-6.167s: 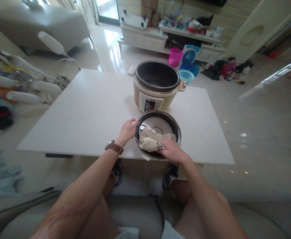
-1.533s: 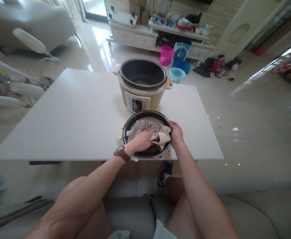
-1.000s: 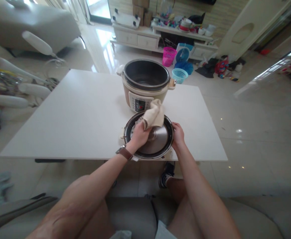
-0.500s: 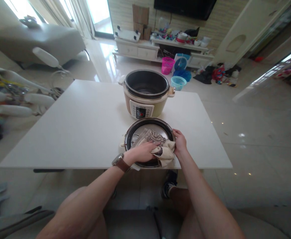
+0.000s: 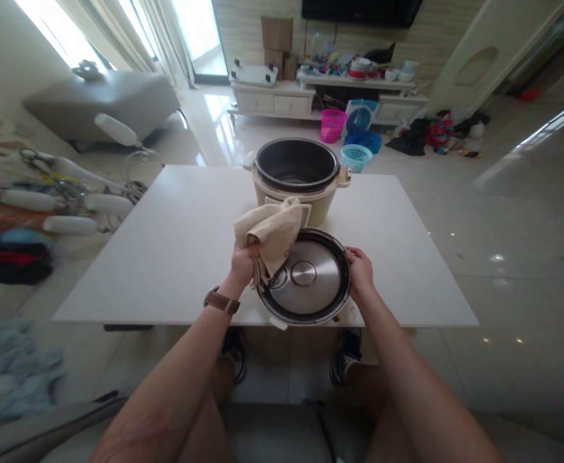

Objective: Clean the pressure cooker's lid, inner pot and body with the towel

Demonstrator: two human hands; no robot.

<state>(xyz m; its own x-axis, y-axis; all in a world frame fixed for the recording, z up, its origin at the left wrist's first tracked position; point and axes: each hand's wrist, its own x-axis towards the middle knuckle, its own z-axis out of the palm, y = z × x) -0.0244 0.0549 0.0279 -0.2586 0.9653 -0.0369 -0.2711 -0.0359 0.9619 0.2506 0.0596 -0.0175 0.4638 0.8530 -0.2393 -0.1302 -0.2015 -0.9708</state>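
A round pressure cooker lid [image 5: 323,283] shows its metal underside and dark sealing ring near the table's front edge. My right hand [image 5: 360,270] grips its right rim, fingers behind the edge. Bunched in my left hand [image 5: 244,262] is a beige cloth [image 5: 272,235], raised over the lid's upper left rim and covering part of it. Just behind the lid stands the pressure cooker [image 5: 294,186], uncovered, its dark inner pot [image 5: 296,161] visible. The cloth and lid hide much of the cooker's control panel.
The white table [image 5: 175,257] carries the cooker and lid. Beyond it are a light blue basket [image 5: 356,158], a pink basket [image 5: 332,125] and a low white cabinet [image 5: 272,99]. A white-armed rack [image 5: 108,204] stands left of the table.
My left hand has lifted the cloth from the lid's inside and moved it up and left to the rim. My right hand keeps holding the lid's right edge. The view has shifted slightly.
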